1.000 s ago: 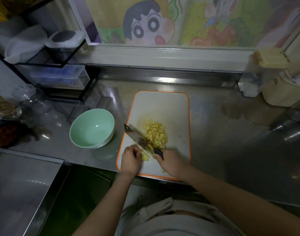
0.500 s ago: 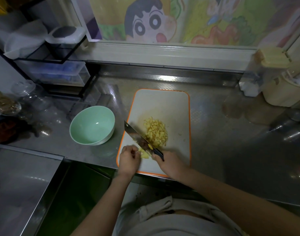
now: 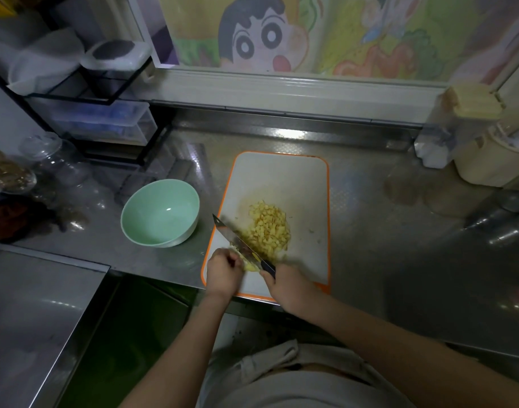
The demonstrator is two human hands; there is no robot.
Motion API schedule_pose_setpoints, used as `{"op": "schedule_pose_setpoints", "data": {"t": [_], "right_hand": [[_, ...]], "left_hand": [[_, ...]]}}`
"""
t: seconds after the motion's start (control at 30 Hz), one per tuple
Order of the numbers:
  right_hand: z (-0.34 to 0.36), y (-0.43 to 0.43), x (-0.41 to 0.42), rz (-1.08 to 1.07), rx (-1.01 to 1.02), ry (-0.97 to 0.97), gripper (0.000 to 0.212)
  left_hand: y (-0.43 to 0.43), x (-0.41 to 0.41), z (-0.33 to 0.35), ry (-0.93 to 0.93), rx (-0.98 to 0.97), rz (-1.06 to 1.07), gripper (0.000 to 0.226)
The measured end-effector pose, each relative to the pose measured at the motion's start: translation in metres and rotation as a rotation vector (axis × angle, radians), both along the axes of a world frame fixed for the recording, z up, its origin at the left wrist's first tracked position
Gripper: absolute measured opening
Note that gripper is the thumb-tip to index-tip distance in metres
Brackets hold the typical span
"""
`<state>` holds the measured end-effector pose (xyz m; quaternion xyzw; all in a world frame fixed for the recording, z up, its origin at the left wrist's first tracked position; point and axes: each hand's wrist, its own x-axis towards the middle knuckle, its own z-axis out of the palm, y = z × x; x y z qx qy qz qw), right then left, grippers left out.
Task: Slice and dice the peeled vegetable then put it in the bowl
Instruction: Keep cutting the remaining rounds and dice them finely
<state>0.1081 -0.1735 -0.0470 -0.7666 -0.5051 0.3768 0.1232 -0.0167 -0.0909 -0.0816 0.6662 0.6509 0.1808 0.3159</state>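
On the steel counter (image 3: 370, 231) under the cartoon window, my right hand (image 3: 290, 287) grips the knife (image 3: 240, 245) while my left hand (image 3: 223, 272) curls round the uncut yellow vegetable piece (image 3: 250, 265) on the orange-rimmed cutting board (image 3: 305, 178).

Shiny embossed steel counter (image 3: 370, 231); glossy, seemingly ceramic bowl (image 3: 175, 237); matt plastic cutting board (image 3: 305, 178).

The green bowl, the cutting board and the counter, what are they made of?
Bowl: likely glazed ceramic or melamine; smooth, with a glossy highlight inside. Cutting board: probably plastic; matte white face, moulded orange rim. Counter: stainless steel, by its grey sheen and blurred reflections.
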Motion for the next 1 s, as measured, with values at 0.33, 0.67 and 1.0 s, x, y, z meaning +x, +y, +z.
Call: {"op": "schedule_pose_setpoints", "data": {"t": [0.33,0.67,1.0], "right_hand": [[-0.001,0.001,-0.008,-0.022,-0.002,-0.01,0.04],[-0.003,0.005,0.009,-0.046,0.024,0.176,0.037],[0.001,0.007,0.008,-0.022,0.147,0.142,0.042]], "left_hand": [[0.001,0.0,-0.005,0.002,-0.004,0.019,0.004],[-0.003,-0.001,0.0,-0.025,0.045,-0.035,0.013],[-0.005,-0.008,-0.004,-0.079,0.018,-0.047,0.005]]}}
